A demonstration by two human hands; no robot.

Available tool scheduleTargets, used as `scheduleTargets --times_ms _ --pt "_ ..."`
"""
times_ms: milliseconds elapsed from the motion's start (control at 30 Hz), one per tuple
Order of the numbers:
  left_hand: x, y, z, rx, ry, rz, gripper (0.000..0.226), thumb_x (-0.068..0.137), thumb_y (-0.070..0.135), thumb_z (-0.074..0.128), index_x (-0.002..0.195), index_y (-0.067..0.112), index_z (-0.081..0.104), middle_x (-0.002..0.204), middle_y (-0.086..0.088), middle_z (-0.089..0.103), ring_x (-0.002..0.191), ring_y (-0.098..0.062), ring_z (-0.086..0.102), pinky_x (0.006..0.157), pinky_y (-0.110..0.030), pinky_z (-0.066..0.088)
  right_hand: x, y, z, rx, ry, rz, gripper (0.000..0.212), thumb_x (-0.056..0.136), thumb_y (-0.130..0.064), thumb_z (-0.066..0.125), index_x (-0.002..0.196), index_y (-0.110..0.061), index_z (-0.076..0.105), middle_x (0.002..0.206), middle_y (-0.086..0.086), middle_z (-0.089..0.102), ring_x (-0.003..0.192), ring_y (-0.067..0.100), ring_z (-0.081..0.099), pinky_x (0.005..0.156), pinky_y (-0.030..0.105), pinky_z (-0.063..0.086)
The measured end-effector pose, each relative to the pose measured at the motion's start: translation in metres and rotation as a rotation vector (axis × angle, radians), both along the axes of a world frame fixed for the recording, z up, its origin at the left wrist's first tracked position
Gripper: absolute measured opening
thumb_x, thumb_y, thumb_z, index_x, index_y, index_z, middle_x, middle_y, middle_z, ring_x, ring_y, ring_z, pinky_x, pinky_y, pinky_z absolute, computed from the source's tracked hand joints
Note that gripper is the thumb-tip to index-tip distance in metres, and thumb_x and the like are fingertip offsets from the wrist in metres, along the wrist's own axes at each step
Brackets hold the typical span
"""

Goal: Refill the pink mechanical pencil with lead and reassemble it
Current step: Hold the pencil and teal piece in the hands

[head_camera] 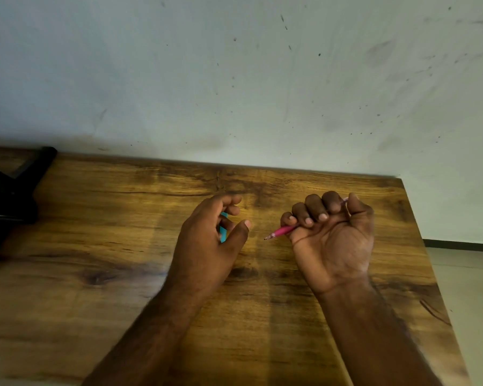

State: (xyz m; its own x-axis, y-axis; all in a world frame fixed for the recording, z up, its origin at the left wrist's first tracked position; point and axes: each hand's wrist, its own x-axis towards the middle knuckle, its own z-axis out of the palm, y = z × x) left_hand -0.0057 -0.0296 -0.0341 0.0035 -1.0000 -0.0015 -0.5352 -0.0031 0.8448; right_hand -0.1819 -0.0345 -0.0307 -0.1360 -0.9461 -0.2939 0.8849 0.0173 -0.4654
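Right hand (332,238) was turned palm-up over the wooden table (95,246), fingers curled tight into a fist around the pink pencil (282,231), so it was clamped on it pretty firmly. Only the front bit of the pencil stuck out past the little finger, pointing left toward the other hand, with the thin metal tip at the very end. A pale sliver showed at the top of the fist too, between the index finger and thumb, which looked like the pencil's back end, though it was too small to be sure. Left hand (209,235) sat just to the left, back of the hand facing up, fingers loosely curled with the thumb sticking out toward the pencil tip. Something blue (223,231) was tucked inside that hand, between the fingers and palm, so it was holding that thing. Honestly couldn't tell what the blue thing was, since most of it was hidden by the hand. The two hands weren't touching, and there was a small gap between the thumb and the pencil tip. Both forearms came in from the bottom edge. The table ran up against a scuffed, speckled wall (234,79), and at the far left some dark object (9,196) sat at the table's edge, too cut off to identify.
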Motion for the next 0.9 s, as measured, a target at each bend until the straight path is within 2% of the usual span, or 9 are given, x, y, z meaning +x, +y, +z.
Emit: scheduleTargets --times_ms 100,300,400,500,633,733,800,900 --pt "0.0005 -0.0004 -0.0001 0.003 -0.006 0.002 0.040 0.089 0.033 0.072 0.126 0.038 0.059 0.111 0.022 0.062 0.094 0.004 0.061 0.071 -0.008 0.048 -0.0003 -0.0004 -0.0002 -0.003 -0.009 0.000 0.040 0.100 -0.047 0.037 0.070 -0.021 0.045 0.065 -0.004 0.034 0.062 0.015 0.032 0.067 0.035 0.034" --pt "-0.0003 0.0001 0.0010 0.002 -0.005 0.004 0.041 0.089 0.032 0.073 0.126 0.038 0.059 0.111 0.021 0.062 0.094 0.005 0.061 0.072 -0.009 0.046 0.0009 -0.0011 0.0011 0.006 0.010 0.024 0.042 0.103 -0.046 0.035 0.070 -0.021 0.047 0.064 -0.004 0.035 0.062 0.014 0.032 0.066 0.034 0.034" --pt "-0.0005 -0.0003 0.0010 0.004 -0.014 0.003 0.040 0.089 0.033 0.073 0.126 0.039 0.058 0.110 0.022 0.062 0.094 0.005 0.061 0.069 -0.006 0.045 0.0009 -0.0009 0.0018 0.007 0.005 0.052 0.044 0.104 -0.050 0.035 0.080 -0.020 0.055 0.070 -0.002 0.042 0.066 0.015 0.040 0.070 0.035 0.037" --pt "-0.0007 -0.0004 0.0005 0.006 -0.018 0.002 0.041 0.089 0.032 0.073 0.128 0.037 0.058 0.111 0.021 0.062 0.094 0.005 0.061 0.071 -0.007 0.044 0.0018 -0.0015 -0.0002 0.009 0.016 0.056 0.037 0.106 -0.043 0.039 0.090 -0.019 0.063 0.077 0.000 0.051 0.071 0.016 0.049 0.075 0.036 0.043" --pt "-0.0007 -0.0002 0.0003 0.007 -0.013 0.004 0.041 0.090 0.031 0.073 0.128 0.036 0.059 0.112 0.020 0.062 0.095 0.003 0.061 0.073 -0.010 0.046 0.0012 -0.0025 -0.0025 -0.032 0.022 0.050 0.028 0.108 -0.039 0.042 0.094 -0.022 0.060 0.086 0.001 0.055 0.073 0.015 0.054 0.082 0.038 0.046" --pt "-0.0009 -0.0004 -0.0003 0.006 -0.009 -0.002 0.041 0.090 0.031 0.073 0.129 0.035 0.059 0.112 0.020 0.062 0.095 0.003 0.062 0.073 -0.011 0.047 0.0016 -0.0020 -0.0023 -0.053 0.034 0.039 0.028 0.108 -0.040 0.041 0.095 -0.023 0.059 0.078 -0.002 0.052 0.066 0.013 0.047 0.074 0.034 0.042" --pt "-0.0010 -0.0004 -0.0010 0.004 -0.008 -0.004 0.042 0.090 0.031 0.073 0.129 0.034 0.059 0.112 0.020 0.063 0.095 0.003 0.062 0.074 -0.012 0.048 0.0019 -0.0016 -0.0007 -0.034 0.043 0.037 0.038 0.106 -0.050 0.041 0.093 -0.021 0.062 0.071 -0.002 0.047 0.065 0.013 0.044 0.070 0.033 0.039" --pt "-0.0007 -0.0003 -0.0015 0.005 -0.008 -0.004 0.042 0.090 0.033 0.072 0.129 0.036 0.059 0.112 0.020 0.062 0.095 0.003 0.062 0.074 -0.012 0.049 0.0020 -0.0016 0.0014 -0.010 0.024 0.036 0.048 0.103 -0.056 0.040 0.079 -0.019 0.058 0.065 -0.002 0.039 0.063 0.015 0.038 0.068 0.034 0.036"
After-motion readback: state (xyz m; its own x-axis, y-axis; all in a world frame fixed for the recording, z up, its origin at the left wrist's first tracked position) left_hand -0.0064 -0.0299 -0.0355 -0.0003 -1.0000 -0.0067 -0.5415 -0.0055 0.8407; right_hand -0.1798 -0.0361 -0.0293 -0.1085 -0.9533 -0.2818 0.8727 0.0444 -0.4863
